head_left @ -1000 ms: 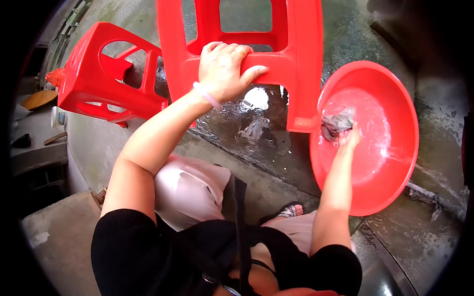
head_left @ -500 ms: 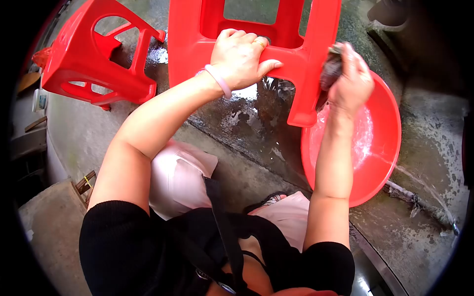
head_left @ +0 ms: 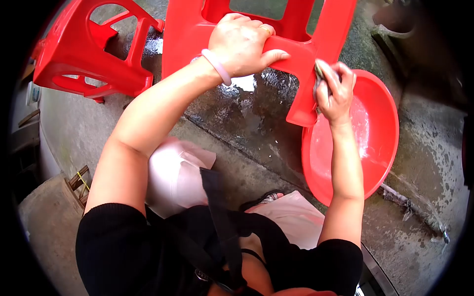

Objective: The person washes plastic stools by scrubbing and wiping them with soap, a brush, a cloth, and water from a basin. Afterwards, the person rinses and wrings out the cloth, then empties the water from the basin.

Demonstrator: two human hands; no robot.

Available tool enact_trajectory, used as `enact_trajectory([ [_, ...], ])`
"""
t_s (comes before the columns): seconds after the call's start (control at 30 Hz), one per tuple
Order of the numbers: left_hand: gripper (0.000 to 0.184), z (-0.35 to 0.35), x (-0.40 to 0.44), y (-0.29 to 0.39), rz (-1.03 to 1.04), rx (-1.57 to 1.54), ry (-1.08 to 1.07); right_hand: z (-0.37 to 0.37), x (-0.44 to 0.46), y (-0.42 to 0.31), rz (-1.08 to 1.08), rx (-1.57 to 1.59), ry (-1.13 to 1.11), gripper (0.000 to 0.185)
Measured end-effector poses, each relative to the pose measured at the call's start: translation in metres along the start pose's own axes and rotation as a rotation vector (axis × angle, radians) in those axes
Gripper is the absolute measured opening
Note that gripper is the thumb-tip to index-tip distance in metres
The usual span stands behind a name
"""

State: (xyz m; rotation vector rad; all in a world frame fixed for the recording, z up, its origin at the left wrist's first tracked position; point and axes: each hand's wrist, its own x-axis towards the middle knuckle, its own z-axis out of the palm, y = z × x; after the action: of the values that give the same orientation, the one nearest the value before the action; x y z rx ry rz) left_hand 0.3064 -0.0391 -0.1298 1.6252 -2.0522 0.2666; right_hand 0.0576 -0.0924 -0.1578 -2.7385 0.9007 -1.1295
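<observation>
My left hand (head_left: 241, 45) grips the cross rail of a red plastic stool (head_left: 185, 42), its fingers bent over the far side and the thumb along the near face. The stool lies tipped, one leg pointing toward me. At that leg, my right hand (head_left: 337, 93) is closed around a dark, bunched-up cloth (head_left: 319, 81) and presses it to the leg's right side. Most of the cloth is hidden by my fingers. Below and right of this hand sits a red basin (head_left: 382, 123) with a wet, shiny inside.
A second red stool (head_left: 64, 52) lies tipped on the left. Wet concrete floor (head_left: 252, 116) spreads under the first stool. Beyond the basin a thin stick-like piece (head_left: 412, 209) lies on the ground. A dark round pot (head_left: 392, 19) stands at the upper right.
My right hand has moved slightly left and down with the cloth, now held tighter against the stool leg. The stool has tilted a little to the right. My left hand keeps its grip.
</observation>
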Motion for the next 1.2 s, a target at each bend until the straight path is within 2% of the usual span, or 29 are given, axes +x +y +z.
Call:
enact_trajectory([
  [0.2, 0.045, 0.009, -0.003, 0.013, 0.023, -0.009, -0.013, 0.000, 0.007, 0.001, 0.205, 0.251, 0.265, 0.026],
  [0.27, 0.045, 0.010, -0.003, 0.014, 0.031, -0.017, 0.002, -0.002, 0.033, -0.002, 0.046, 0.223, 0.272, 0.022],
  [0.4, 0.043, 0.008, -0.003, 0.016, 0.026, -0.006, 0.008, 0.005, 0.057, 0.002, -0.107, 0.037, -0.010, 0.019],
  [0.53, 0.042, 0.008, -0.003, 0.005, 0.042, -0.013, 0.018, -0.003, 0.056, 0.014, -0.178, 0.041, -0.100, 0.021],
  [0.6, 0.042, 0.013, -0.002, 0.007, 0.051, -0.011, 0.016, -0.006, 0.059, 0.018, -0.175, -0.057, -0.113, 0.019],
  [0.7, 0.043, 0.013, 0.000, 0.012, 0.037, -0.011, 0.016, -0.001, 0.065, 0.013, -0.110, -0.117, 0.005, 0.012],
  [0.8, 0.043, 0.012, -0.001, 0.012, 0.040, 0.008, 0.016, 0.002, 0.062, 0.010, -0.098, -0.049, 0.026, 0.010],
  [0.83, 0.043, 0.012, -0.002, 0.010, 0.043, 0.004, 0.018, 0.000, 0.061, 0.009, -0.164, -0.005, -0.065, 0.010],
  [0.93, 0.043, 0.010, -0.006, 0.007, 0.037, 0.002, 0.003, -0.003, 0.065, 0.010, -0.140, 0.029, -0.145, 0.010],
  [1.07, 0.045, 0.013, 0.002, 0.011, 0.038, -0.021, 0.011, -0.006, 0.074, 0.021, 0.001, -0.098, 0.016, 0.010],
  [1.13, 0.044, 0.012, -0.004, 0.010, 0.040, -0.026, 0.019, -0.008, 0.070, 0.012, 0.023, 0.038, -0.056, 0.009],
  [1.17, 0.044, 0.012, -0.004, 0.008, 0.043, -0.018, 0.022, -0.007, 0.068, 0.009, -0.103, 0.128, -0.161, 0.009],
  [1.2, 0.044, 0.012, -0.004, 0.007, 0.045, -0.011, 0.022, -0.005, 0.066, 0.002, -0.050, 0.099, -0.177, 0.009],
])
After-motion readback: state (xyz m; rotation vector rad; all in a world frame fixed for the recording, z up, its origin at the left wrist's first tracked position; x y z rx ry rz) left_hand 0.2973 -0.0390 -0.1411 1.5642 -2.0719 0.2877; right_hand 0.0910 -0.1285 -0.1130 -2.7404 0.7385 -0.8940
